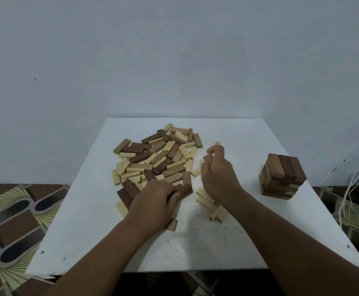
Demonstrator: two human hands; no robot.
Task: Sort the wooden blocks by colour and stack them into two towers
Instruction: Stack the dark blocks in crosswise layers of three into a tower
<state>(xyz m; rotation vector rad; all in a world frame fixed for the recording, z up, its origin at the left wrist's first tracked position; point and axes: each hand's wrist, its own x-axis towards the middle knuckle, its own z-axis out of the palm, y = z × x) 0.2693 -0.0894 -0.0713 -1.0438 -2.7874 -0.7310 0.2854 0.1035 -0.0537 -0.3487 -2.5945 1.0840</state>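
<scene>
A mixed pile of dark brown and pale wooden blocks (157,157) lies on the white table (88,221). A tower of dark blocks (282,177) stands at the right. A low stack of pale blocks (211,205) sits near the middle, partly hidden by my right wrist. My left hand (155,201) is closed on dark blocks (183,192) at the pile's near edge; one dark block (172,224) pokes out beneath it. My right hand (218,171) is raised beside the pile, its fingers shut on pale blocks (217,143).
The table's far edge meets a plain pale wall. Patterned tiled floor (14,221) shows on both sides. White cords (353,189) hang beyond the table's right edge. Small dark specks dot the table's front half.
</scene>
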